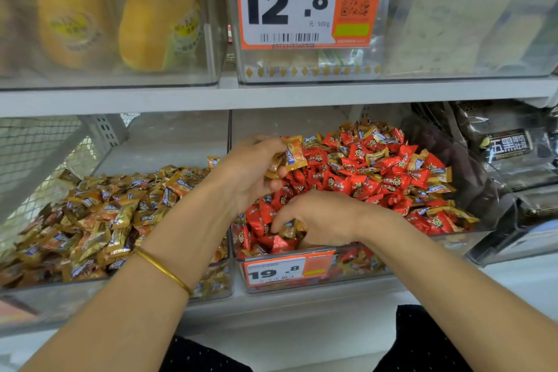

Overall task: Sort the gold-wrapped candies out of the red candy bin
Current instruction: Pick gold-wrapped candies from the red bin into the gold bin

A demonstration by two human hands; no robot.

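A clear bin (302,281) with a 19.8 price tag holds red-wrapped candies (362,181) mixed with gold-wrapped candies (376,157). My left hand (250,172) hovers over the bin's left side, shut on a few gold-wrapped candies (291,154). Low at the bin's front, my right hand (320,220) pinches a gold-wrapped candy (288,229) lying among the red ones. To the left stands a second clear bin (211,290) filled with gold-wrapped candies (99,214).
A shelf (271,93) above carries clear bins of packaged bread and a 12.8 price tag (290,0). Dark packaged goods (507,148) sit to the right of the red candy bin. A wire mesh panel (39,154) stands at the far left.
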